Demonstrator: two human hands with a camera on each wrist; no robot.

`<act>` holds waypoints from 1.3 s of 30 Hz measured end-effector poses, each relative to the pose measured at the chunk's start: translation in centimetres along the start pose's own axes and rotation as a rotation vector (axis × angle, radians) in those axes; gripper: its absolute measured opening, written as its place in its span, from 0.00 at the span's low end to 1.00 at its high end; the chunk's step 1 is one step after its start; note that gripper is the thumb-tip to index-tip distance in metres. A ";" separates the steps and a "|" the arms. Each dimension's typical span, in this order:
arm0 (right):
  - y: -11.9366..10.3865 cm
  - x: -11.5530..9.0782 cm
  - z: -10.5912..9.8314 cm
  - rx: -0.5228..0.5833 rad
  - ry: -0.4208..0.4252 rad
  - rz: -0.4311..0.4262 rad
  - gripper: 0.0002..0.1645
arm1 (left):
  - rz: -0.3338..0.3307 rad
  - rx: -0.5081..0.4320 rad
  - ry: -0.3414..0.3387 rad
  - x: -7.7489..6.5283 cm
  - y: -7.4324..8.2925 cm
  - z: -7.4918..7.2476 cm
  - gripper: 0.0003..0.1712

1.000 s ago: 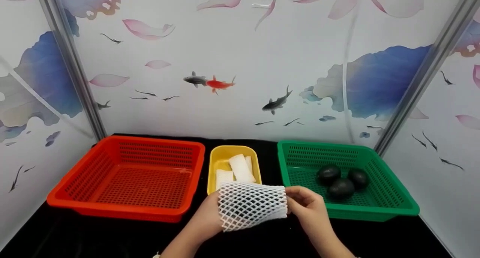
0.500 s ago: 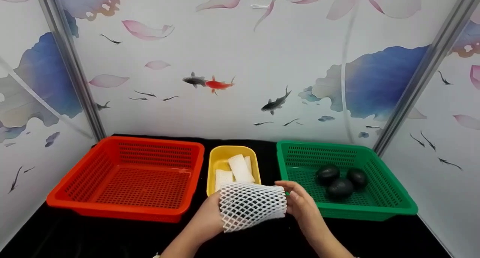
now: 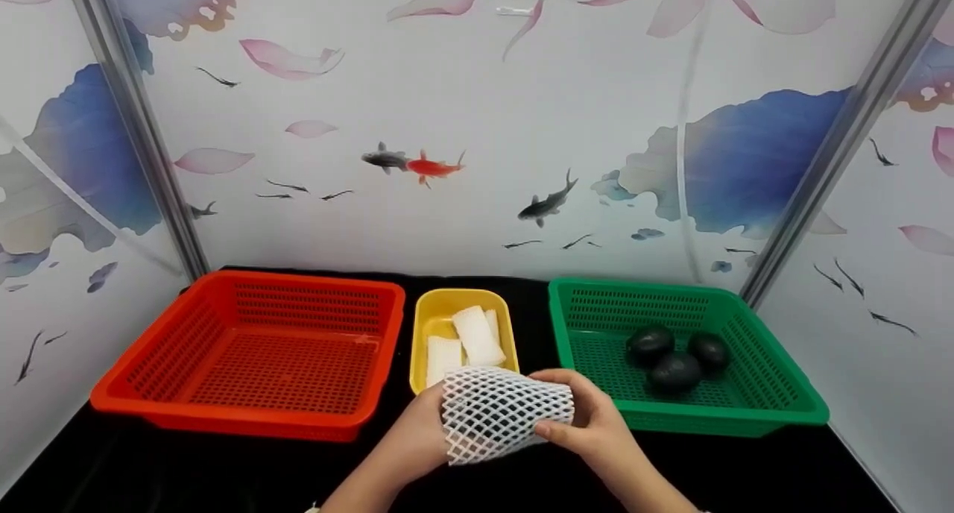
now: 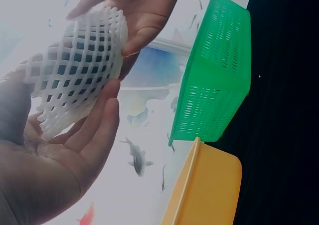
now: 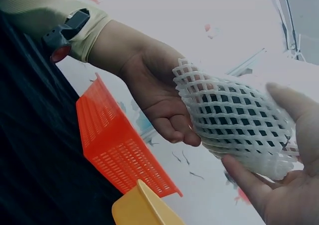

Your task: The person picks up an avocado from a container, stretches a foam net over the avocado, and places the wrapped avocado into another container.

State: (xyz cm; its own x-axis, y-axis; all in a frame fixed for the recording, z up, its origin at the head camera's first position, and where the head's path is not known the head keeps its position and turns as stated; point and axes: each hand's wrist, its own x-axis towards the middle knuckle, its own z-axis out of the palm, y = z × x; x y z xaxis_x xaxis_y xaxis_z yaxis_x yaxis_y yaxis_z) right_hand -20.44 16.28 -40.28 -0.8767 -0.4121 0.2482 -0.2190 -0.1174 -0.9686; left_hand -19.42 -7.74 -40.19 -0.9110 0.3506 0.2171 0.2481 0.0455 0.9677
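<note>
Foam net sleeve [image 3: 507,416], white, dark object [image 5: 227,109] inside, held at both ends. Left hand [image 3: 417,431]: fingers curled round one end. Right hand [image 3: 596,423]: thumb and fingers gripping the other. Black surface [image 3: 477,491] below the fingers; yellow tub [image 3: 440,315] just beyond them; fish-printed wall panels [image 3: 447,88] farther off.

l hand [image 4: 57,167] low at left, thumb at one end of white mesh sleeve [image 4: 75,63], fingers along its underside. dark item [image 4: 76,57] shows thru gaps. r hand [image 4: 142,13] up top at other end, digits either side. at right: green basket [image 4: 212,70], yellow tub [image 4: 214,185] lower down, black surface [image 4: 284,135] beyond. bkgd: white wall [image 4: 149,190] w/ printed grey fish [image 4: 138,157], blue patch [image 4: 157,68].
</note>
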 end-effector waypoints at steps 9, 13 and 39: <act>0.2 -0.1 0.2 -0.002 0.073 0.008 0.30 | -0.045 -0.126 -0.072 -0.4 0.6 -1.0 0.36; 0.2 -0.2 0.3 0.014 0.112 0.031 0.29 | -0.061 -0.186 -0.096 -0.6 1.0 -1.5 0.32; 0.2 -0.4 0.1 0.049 0.158 0.090 0.29 | -0.035 0.056 0.013 -0.8 1.1 -0.1 0.45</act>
State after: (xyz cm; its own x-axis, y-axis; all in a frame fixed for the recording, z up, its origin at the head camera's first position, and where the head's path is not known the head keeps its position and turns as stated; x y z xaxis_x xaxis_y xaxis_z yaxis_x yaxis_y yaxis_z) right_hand -20.10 16.35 -40.54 -0.9491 -0.2759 0.1520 -0.1193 -0.1318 -0.9841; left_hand -18.45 -8.02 -39.26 -0.9237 0.3357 0.1847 0.2331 0.1097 0.9662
